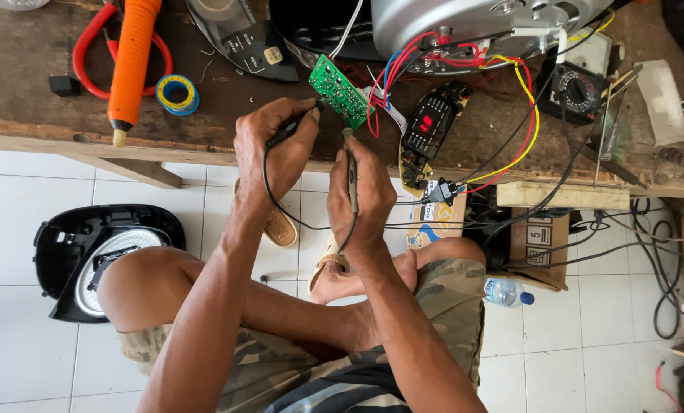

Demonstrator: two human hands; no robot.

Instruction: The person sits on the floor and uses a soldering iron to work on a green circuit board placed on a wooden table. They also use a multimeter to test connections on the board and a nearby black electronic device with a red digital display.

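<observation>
Two probes on green circuit board: left hand pinching one tight, right hand wrapped round another. Light, fragile probably; best gripped by edges.

Hiding most of the black probe inside the left hand; only tip and lead showing. Covering the middle of the second probe under the right hand. Running off the top edge: silver appliance housing, orange tool, red cable loop. Blurring too small to read: components on the green circuit board, dial marks on the multimeter. Cutting off cables at the right edge. Masking part of the black lid behind a knee.
</observation>
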